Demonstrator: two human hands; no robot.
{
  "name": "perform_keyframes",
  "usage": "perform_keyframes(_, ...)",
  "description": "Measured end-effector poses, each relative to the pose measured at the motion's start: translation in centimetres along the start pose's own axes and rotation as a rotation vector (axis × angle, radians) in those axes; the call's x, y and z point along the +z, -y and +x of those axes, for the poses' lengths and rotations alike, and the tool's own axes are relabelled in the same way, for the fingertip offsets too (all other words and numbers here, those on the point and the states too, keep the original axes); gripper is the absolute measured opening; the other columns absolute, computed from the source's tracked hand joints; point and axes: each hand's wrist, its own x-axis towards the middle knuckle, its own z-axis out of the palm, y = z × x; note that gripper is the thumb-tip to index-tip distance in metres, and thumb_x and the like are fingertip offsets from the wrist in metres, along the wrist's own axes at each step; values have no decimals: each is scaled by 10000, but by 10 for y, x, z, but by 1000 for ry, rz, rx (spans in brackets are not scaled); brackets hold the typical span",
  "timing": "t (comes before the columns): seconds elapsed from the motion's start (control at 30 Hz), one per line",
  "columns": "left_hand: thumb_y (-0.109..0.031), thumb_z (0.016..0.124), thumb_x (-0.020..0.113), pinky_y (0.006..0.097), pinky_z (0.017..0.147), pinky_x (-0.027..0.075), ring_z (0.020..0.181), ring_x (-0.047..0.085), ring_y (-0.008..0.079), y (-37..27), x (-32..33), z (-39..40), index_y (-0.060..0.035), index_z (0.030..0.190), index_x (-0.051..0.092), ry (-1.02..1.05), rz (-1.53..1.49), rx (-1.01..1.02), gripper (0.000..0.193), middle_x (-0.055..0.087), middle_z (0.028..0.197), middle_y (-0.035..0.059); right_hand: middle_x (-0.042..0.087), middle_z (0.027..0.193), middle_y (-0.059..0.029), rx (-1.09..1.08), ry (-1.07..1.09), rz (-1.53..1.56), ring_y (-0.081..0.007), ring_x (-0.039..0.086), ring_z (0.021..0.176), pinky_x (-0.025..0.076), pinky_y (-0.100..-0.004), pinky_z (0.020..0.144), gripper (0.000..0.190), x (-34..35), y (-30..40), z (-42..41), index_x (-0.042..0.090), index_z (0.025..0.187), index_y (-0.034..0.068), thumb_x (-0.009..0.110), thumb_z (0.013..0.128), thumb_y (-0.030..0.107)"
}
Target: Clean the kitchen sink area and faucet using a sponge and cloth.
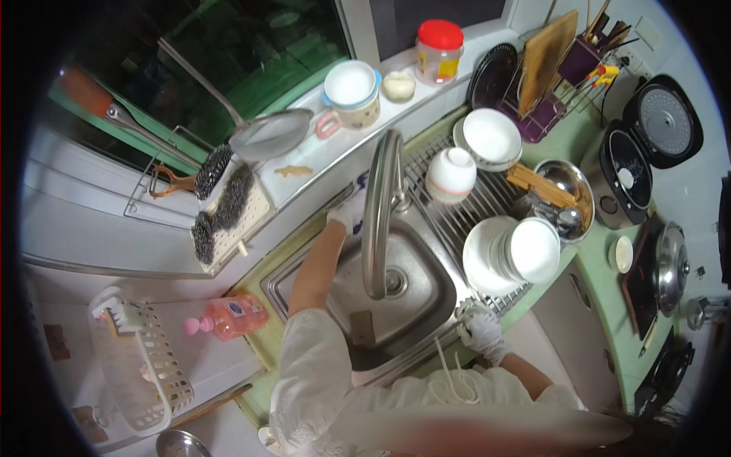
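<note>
My left hand (342, 216), in a thin white glove, reaches to the back rim of the steel sink (425, 251). It holds a pale cloth (358, 197) with blue-purple marks, partly hidden behind the curved faucet (377, 228). My right hand (482, 330), gloved too, rests at the sink's front right edge with its fingers curled; whether it grips anything is unclear. A brown rectangular piece (361, 328) lies in the basin near the drain (394, 281).
Right of the sink, a wire rack (437, 208) bears stacked white bowls (534, 250) and an upside-down bowl (451, 171). A steel bowl (579, 188) holds utensils beside an open rice cooker (614, 171). A pink soap bottle (237, 317) lies left; a mug (357, 111) stands on the sill.
</note>
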Motion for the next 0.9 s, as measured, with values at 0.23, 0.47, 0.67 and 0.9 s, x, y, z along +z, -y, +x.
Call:
perform_keyframes(0.23,-199,864,628,434,1044,380,1233,469,357,1,-1,6,-79,1344,471,52,285,297,519,524,1284,223,617,1153,-144,-23,-3,2,-343,532,1154,407,-459,982,368,-2,0,-2,646,1057,80,648,735,259)
perform_keyframes(0.47,-167,840,629,391,1121,312,1298,430,352,-18,-15,-11,-41,1358,444,93,487,503,565,496,1341,210,597,1207,-136,14,1,27,-322,517,1189,376,-447,1036,389,-2,1,-9,641,1108,87,622,760,259)
perform_keyframes(0.67,-172,798,655,407,1075,354,1229,478,355,28,-48,-87,-25,1262,504,-49,727,121,510,536,1269,211,602,1207,-141,-36,-90,6,-342,518,1182,381,-459,1021,409,6,-4,-14,623,1138,89,612,770,266)
perform_keyframes(0.9,-293,895,562,445,1027,375,1164,488,417,82,-71,-181,-21,1153,555,-405,846,-178,374,557,1200,260,598,1221,-152,-37,-58,21,-339,505,1214,371,-451,1048,416,5,-2,-15,613,1157,76,622,779,250)
